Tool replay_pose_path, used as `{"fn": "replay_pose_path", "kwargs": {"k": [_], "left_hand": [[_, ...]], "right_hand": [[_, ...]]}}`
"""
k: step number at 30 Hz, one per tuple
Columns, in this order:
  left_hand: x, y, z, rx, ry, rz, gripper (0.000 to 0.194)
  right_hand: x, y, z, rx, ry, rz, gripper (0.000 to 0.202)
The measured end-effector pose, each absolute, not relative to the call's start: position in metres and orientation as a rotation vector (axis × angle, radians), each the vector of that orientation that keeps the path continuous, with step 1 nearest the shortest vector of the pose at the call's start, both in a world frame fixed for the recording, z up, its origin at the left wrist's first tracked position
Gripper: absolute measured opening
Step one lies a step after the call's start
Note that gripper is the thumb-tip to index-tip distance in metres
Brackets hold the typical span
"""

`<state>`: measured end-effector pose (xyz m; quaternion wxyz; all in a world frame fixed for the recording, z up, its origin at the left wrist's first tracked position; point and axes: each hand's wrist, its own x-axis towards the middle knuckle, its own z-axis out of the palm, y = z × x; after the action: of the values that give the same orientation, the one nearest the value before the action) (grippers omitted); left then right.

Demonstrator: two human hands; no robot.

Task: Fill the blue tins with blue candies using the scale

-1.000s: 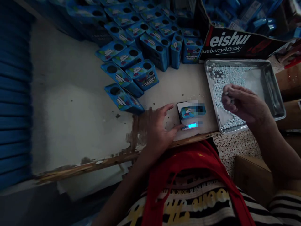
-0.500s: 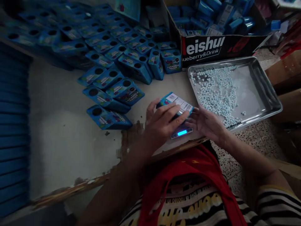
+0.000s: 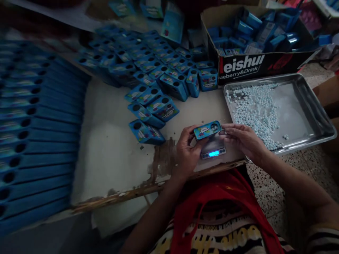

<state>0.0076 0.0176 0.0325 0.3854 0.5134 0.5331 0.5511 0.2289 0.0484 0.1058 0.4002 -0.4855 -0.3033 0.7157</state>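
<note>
Just turned blue box [image 3: 203, 131] hole-end up, apparently bringing hole within easy reach. Gripping it in L hand [image 3: 188, 150], partly closed, approx 12 o'clock of scale [image 3: 204, 156]. Bringing R hand [image 3: 245, 141] beside hole; can't tell finger gap or if holding anything. Seeing pellet tray [image 3: 296, 112] approx 3 o'clock of box.

Blue box [image 3: 202, 132]: slim, printed with coloured artwork and white lettering, its narrow top face turned up
Top opening [image 3: 214, 126]: round, near the box's right end
Box pose: slightly tilted over the scale; contact between them could not be told
Scale [image 3: 215, 144]: flat, silvery, partly covered, near the table's front edge
Display [image 3: 214, 153]: lit bright blue, its digits unreadable
Candies [image 3: 254, 114]: small, round, pale blue-white, spread over the tray's [image 3: 299, 113] left side, a few apart near its front edge
</note>
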Motion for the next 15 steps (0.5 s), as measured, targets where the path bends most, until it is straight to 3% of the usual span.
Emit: {"fn": "replay_pose_path", "kwargs": {"k": [4,7,11,15], "left_hand": [[-0.002,0.018,0.038,1.320,1.392,1.366,0.037],[-0.006,0.016,0.048,1.300,1.355,1.333,0.039],[-0.009,0.019,0.053,1.239,1.292,1.367,0.040],[-0.012,0.026,0.050,1.206,1.236,1.360,0.042]], "right_hand": [[0.221,0.050,0.127,-1.213,-1.290,1.303,0.015],[0.214,0.056,0.140,-1.125,-1.827,1.009,0.036],[0.205,0.066,0.141,-1.091,-2.237,0.978,0.070],[0.194,0.074,0.144,-1.013,-2.248,1.037,0.080]]}}
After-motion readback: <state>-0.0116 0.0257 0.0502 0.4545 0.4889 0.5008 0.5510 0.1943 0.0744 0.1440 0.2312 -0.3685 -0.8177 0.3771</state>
